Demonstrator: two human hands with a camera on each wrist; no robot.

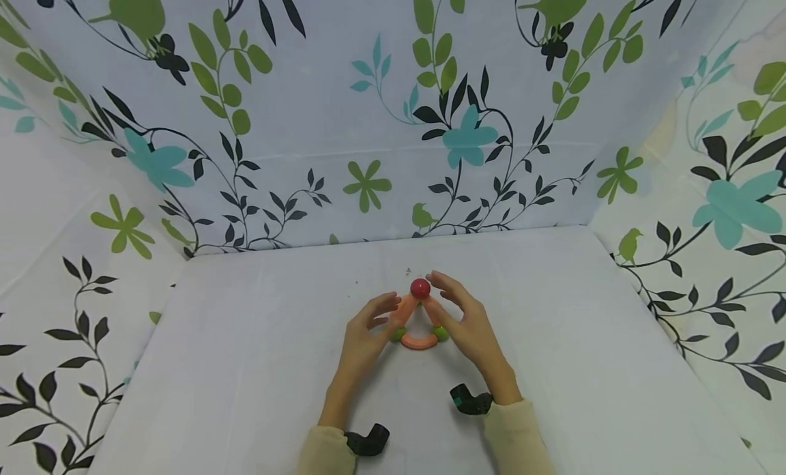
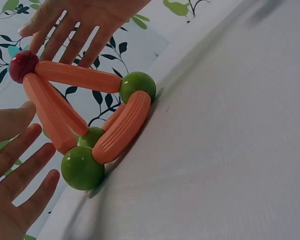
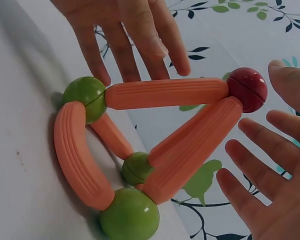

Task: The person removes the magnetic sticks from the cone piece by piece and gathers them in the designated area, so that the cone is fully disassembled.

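two loose hands flank a ball-and-rod pyramid [image 3: 195, 150], just below the middle of the head frame

it stands on the white table [image 1: 258, 366], red ball [image 1: 420, 288] on top, left hand [image 1: 362, 338] and right hand [image 1: 477, 330] at either side, fingers parted, gripping nothing (whether a fingertip brushes it, i cannot tell). the likely trouble: a sideways nudge from either hand could twist an orange rod [image 2: 79, 76] off a green ball [image 2: 83, 168], and the red ball, propped on slanting rods, could drop.

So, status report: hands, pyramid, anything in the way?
Left hand, right hand: flanking pyramid, no grip visible. Pyramid: standing on tabletop, red ball on top. In the way: nothing seen.
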